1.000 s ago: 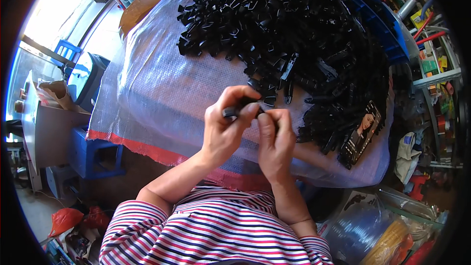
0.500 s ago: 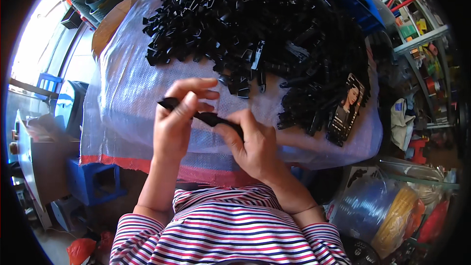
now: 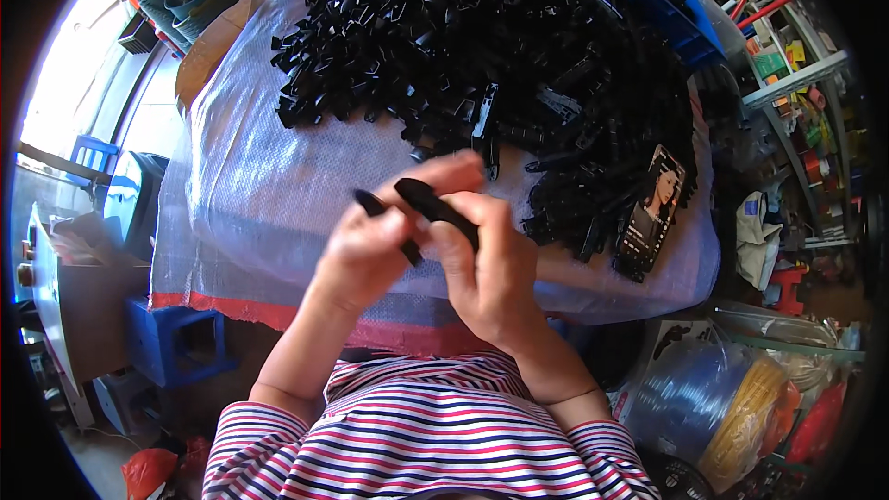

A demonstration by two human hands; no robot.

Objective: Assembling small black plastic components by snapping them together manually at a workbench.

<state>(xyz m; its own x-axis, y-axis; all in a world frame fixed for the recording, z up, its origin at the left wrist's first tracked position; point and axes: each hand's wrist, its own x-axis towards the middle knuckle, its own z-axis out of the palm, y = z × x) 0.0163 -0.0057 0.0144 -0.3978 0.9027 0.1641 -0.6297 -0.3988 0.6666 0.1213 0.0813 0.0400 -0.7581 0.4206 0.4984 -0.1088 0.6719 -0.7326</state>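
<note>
In front of my body, above the white woven sheet point(image 3: 250, 213), my two hands are close together. My left hand point(image 3: 366, 245), slightly smeared by motion, pinches a slim dark piece point(image 3: 373, 204) between thumb and fingers. My right hand point(image 3: 495, 264) is closed round a longer black plastic piece point(image 3: 431, 204), its thumb pressed along it. The two pieces lie side by side and nearly touch. Just beyond my hands spreads a big heap of small black plastic pieces point(image 3: 444, 46), some shiny and angular.
A phone with a lit screen point(image 3: 653, 208) lies at the right of the heap. A blue crate point(image 3: 662, 5) stands behind it. At the left are a blue stool point(image 3: 181, 343) and a cabinet point(image 3: 93, 315). Cluttered metal shelves point(image 3: 796, 79) and a wrapped roll point(image 3: 694, 389) fill the right side.
My left hand has moved right, toward my right hand. The black piece in my right hand now tilts up to the left, and a separate slim piece shows in my left hand.
</note>
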